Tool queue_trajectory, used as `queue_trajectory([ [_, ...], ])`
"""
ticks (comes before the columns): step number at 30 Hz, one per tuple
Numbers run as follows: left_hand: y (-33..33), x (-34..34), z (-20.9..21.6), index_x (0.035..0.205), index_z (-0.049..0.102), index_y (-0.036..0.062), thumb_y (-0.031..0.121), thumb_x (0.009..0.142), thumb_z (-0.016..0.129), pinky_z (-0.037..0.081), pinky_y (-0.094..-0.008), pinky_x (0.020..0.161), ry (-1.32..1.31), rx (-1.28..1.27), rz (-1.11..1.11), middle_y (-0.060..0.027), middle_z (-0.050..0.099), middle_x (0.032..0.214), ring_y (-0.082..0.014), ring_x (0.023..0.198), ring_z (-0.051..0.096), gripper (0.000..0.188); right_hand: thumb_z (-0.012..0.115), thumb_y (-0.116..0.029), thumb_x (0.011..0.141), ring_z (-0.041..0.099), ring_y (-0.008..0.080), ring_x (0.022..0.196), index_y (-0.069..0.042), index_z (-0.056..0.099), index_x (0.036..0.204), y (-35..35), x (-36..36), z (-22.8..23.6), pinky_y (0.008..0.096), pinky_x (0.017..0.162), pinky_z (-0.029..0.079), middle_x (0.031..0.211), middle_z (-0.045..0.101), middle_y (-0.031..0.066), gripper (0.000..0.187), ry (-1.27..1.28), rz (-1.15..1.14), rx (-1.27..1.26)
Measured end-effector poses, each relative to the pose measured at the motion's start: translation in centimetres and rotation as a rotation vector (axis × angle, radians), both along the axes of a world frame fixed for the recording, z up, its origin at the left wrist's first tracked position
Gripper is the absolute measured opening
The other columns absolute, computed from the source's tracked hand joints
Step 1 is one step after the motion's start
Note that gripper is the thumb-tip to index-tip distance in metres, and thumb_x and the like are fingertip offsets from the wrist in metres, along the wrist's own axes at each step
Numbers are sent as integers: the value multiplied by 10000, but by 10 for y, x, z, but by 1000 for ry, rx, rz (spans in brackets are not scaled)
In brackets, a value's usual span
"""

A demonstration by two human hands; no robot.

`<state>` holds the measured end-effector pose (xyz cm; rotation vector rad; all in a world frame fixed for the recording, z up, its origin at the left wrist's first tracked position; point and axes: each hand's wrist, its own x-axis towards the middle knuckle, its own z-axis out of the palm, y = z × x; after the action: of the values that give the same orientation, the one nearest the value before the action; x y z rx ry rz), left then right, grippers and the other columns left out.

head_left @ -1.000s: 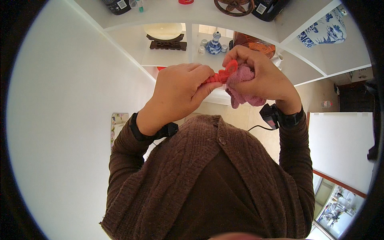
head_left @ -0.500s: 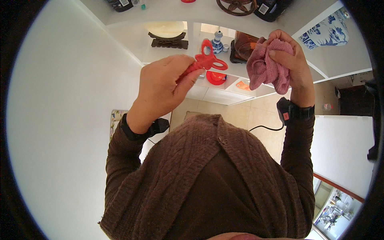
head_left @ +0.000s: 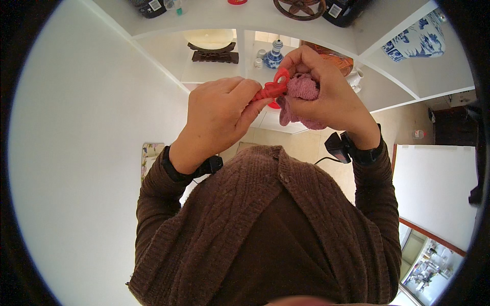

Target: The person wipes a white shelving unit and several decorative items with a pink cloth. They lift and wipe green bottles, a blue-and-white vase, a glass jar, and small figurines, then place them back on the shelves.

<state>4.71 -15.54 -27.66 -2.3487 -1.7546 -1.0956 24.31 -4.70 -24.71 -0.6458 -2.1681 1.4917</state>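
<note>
My left hand [head_left: 217,115] is closed on a small red ornament [head_left: 275,89] with a ridged stem and looped, bow-like ends; its exact kind I cannot make out. My right hand [head_left: 337,94] grips a crumpled pink cloth [head_left: 304,86]. The cloth is pressed up against the looped end of the ornament. Both hands meet in front of the white shelf unit. Right-hand fingers partly hide the loops, and the ornament's lower end disappears inside my left hand.
A blue-and-white gourd-shaped bottle [head_left: 274,55] stands on a shelf just behind my hands. Around it are a pale plate on a dark stand [head_left: 212,43], a large blue-and-white vase [head_left: 421,38] and a brown wheel-shaped ornament [head_left: 300,7]. A white wall [head_left: 92,153] rises at left.
My right hand has moved left with the pink cloth, from apart to touching the red ornament. The left hand has shifted slightly right, still holding the ornament.
</note>
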Motion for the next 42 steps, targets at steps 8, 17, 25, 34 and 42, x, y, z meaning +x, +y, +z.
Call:
queue_trajectory([
  [8,0,-7,-7,921,669,48,192,825,765,475,-357,576,-81,-106,-81,-97,664,787,-268,647,624,197,684,-20,722,592,91,912,-47,546,1075,4,1,7,242,843,492,976,614,29,380,-252,77,-11],
  [17,-7,-18,-4,912,648,76,240,921,668,438,-357,533,-239,-177,210,-106,625,722,-303,598,599,165,737,-82,807,666,138,887,-15,636,1035,25,11,-6,257,805,550,999,692,74,258,213,-344,-238],
  [25,-5,0,-4,858,629,66,221,920,651,465,-415,564,-121,-52,291,-112,640,742,-326,652,625,169,756,-11,736,634,195,888,-46,677,935,-24,-25,-18,326,883,507,889,673,59,217,239,-337,628],
  [34,-9,-6,-5,844,619,64,222,924,643,484,-420,579,-102,-26,379,-107,648,756,-324,686,639,178,734,-4,784,634,155,917,-56,668,963,-32,-42,-14,308,873,513,969,712,74,198,107,-256,479],
  [42,-11,-13,-5,905,646,65,235,937,633,483,-407,587,-197,-83,418,-121,658,794,-333,692,642,173,757,-20,668,618,325,883,-74,655,907,-23,-66,-32,381,808,520,915,654,88,265,280,-298,823],
])
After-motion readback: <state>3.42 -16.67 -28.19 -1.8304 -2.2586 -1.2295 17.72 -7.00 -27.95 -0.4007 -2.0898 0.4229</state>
